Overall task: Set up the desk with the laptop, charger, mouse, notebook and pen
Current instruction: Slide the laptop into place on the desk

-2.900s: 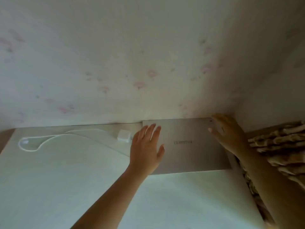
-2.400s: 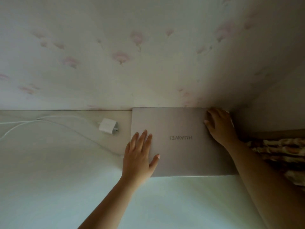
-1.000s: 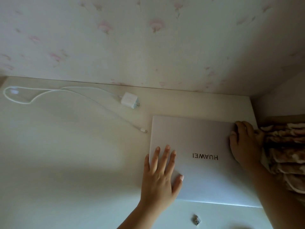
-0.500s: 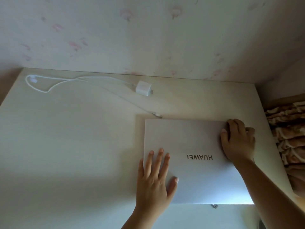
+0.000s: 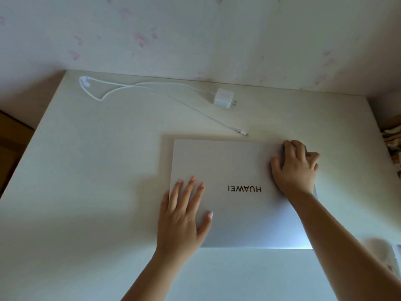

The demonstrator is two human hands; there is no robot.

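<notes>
My left hand (image 5: pixel 181 220) lies flat, fingers spread, on the closed laptop (image 5: pixel 236 170), right of the worktop (image 5: pixel 97 170) centre; right hand (image 5: pixel 294 168) curls over its far-right corner. Charger (image 5: pixel 223 98) sits beyond.

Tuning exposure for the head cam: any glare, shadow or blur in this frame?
Head view: dim overall with a cool cast. Bright glare band along the laptop lid's near edge. Soft shadow left of the lid on the desk. Left hand and right hand are fairly sharp. A blurred pale patch sits at the right edge; cannot tell what it is. Wide-angle lens splays the desk edges.
</notes>
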